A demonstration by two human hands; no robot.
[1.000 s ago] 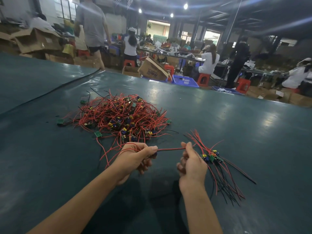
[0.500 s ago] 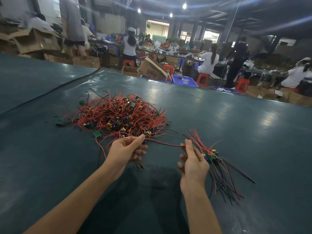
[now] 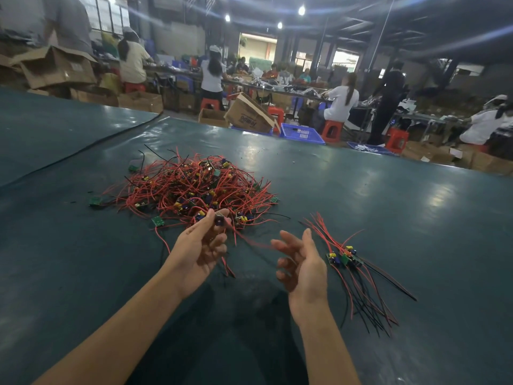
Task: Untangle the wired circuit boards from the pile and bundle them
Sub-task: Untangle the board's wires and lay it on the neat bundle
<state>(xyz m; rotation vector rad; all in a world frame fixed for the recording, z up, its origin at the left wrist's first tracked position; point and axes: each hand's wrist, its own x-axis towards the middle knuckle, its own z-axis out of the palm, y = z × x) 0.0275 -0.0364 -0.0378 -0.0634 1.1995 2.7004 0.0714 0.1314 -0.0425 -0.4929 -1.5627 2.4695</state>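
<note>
A tangled pile of red-wired green circuit boards (image 3: 191, 190) lies on the dark green table (image 3: 388, 207), beyond the left hand (image 3: 198, 245), whose thumb and forefinger pinch one small board (image 3: 219, 219). The right hand (image 3: 302, 262) has its fingers loosely apart; a bunch of wired boards (image 3: 349, 259) lies just right of it.

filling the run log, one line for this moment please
left hand pinches wired board | right hand open | pile ahead | bundle at right

Dark green table (image 3: 388, 218), glossy. Tangled pile of red-wired boards (image 3: 194, 187) centre-left. Smaller group of boards (image 3: 349, 259) apart at right. Loose green board (image 3: 157, 221) just beside pile.
</note>
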